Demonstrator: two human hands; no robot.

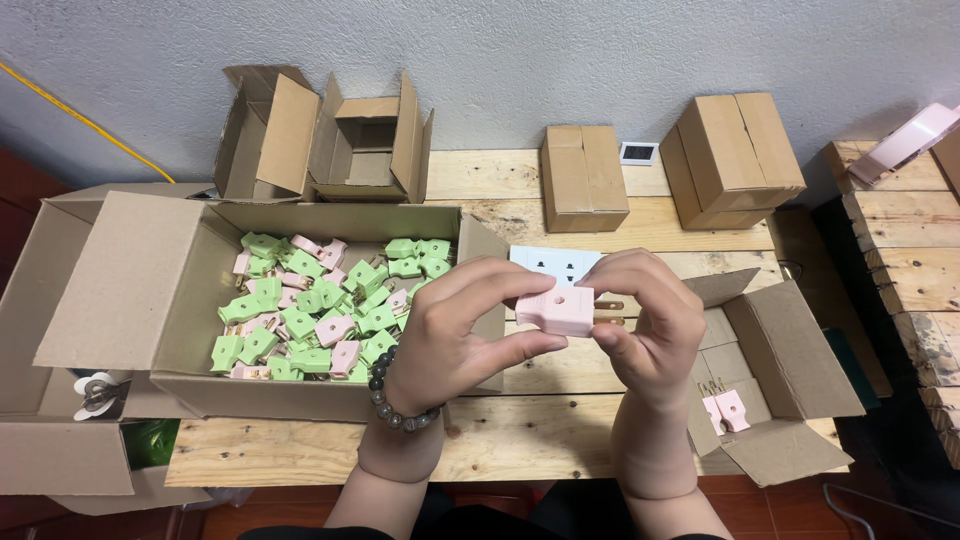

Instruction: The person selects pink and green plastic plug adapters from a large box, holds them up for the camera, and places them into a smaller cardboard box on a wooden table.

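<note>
While both hands meet at the centre of the frame, they share one pink plug adapter (556,309). From the head view, the left hand (455,335) pinches the adapter's left end, thumb under it and fingers curled over the top. The right hand (645,325) closes on the right end, where the metal prongs (608,311) stick out between its fingertips. The adapter is lifted above the wooden table (560,430), clear of any box. A dark bead bracelet (392,405) circles the left wrist.

At centre left lies a large open cardboard box (130,290) filled with loose green and pink adapters (320,310). Just behind the hands a white socket plate (555,263) rests on the table. At lower right a smaller open box (790,370) holds one pink adapter (728,410). Along the wall at the top stand an open empty box (365,140) and two closed cartons (582,177).
</note>
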